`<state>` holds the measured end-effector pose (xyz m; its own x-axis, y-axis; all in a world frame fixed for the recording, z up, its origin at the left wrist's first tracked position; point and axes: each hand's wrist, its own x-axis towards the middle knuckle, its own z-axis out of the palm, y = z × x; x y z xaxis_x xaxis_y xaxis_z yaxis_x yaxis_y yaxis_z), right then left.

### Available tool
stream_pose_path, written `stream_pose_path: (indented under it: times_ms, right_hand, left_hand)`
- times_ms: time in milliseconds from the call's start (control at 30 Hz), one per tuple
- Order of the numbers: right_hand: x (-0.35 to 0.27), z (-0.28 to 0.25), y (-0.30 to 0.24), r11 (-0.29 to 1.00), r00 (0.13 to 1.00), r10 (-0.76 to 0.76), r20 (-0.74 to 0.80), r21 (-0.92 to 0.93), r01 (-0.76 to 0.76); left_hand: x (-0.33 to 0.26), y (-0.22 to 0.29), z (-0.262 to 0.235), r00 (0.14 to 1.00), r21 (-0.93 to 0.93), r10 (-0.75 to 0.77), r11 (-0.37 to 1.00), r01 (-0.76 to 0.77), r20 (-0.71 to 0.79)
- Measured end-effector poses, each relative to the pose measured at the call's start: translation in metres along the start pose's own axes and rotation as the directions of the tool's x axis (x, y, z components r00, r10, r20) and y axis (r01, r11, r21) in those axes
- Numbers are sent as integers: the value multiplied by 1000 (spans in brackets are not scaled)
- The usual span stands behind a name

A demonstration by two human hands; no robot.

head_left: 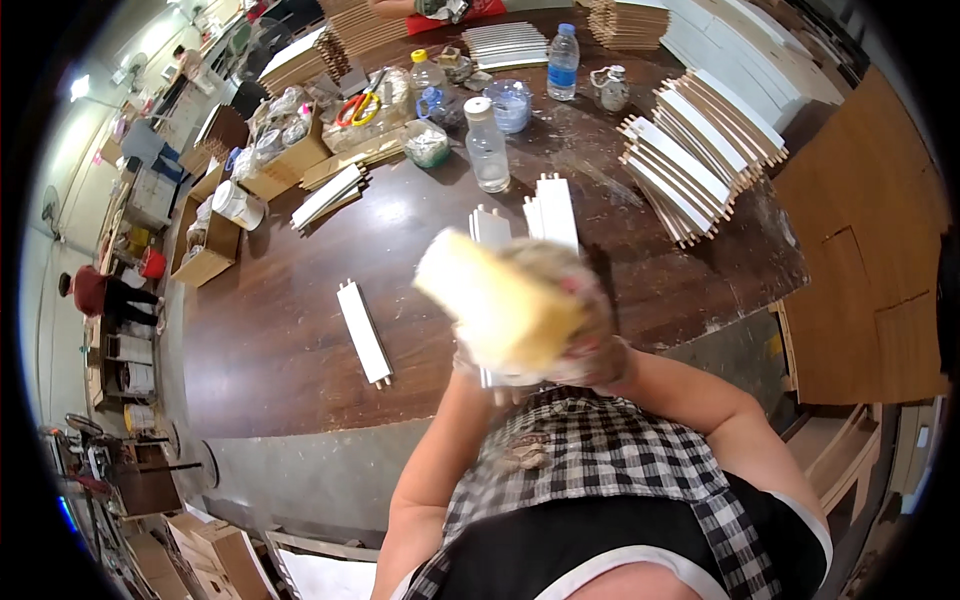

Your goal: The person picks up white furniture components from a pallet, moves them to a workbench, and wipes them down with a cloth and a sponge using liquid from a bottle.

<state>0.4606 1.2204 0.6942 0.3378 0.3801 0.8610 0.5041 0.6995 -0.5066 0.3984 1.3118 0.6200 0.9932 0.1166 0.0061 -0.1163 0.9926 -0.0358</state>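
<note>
My right hand (590, 310), in a pale, stained glove, is closed on a yellow sponge-like block (505, 300); both are smeared by motion. My left hand (466, 362), also gloved, is mostly hidden behind the block, and its fingers do not show. Peg ends of a white slat (487, 379) poke out beside the left hand, over the table's near edge. Just beyond the block lie white slats (490, 228) and a second small group of slats (553, 210) with round pegs. One white slat (366, 333) lies alone to the left on the brown table (270, 350).
Stacked slats (690, 160) occupy the table's right side. Toward the back stand a clear bottle (487, 150), a blue-labelled water bottle (563, 65) and orange-handled scissors (358, 108). Cardboard boxes (215, 240) line the left edge. A large cardboard sheet (860, 250) rises at right. Other people work farther off.
</note>
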Motion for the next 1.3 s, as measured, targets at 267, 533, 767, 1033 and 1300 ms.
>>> stream_pose_path:
  times_ms: [267, 533, 767, 1033, 1300]
  right_hand:
    - [44, -44, 86, 685, 995, 48, 83, -728, 27]
    - [37, -9, 67, 741, 984, 67, 167, -668, 63]
    - [-27, 63, -5, 962, 906, 173, 387, -262, -72]
    - [-5, -9, -3, 802, 858, 513, 6, 353, -482]
    - [-64, -98, 7, 618, 583, 766, -272, 562, -550]
  left_hand:
    - [-29, -15, -6, 966, -55, -221, 975, 216, -136]
    - [-30, -3, -28, 999, 185, 19, 983, -11, -45]
    - [-38, 17, -41, 956, 286, 187, 925, -248, 224]
    - [-72, 87, 2, 884, 414, 432, 848, -331, -178]
    - [-110, 186, -58, 395, 434, 914, -392, 811, 87]
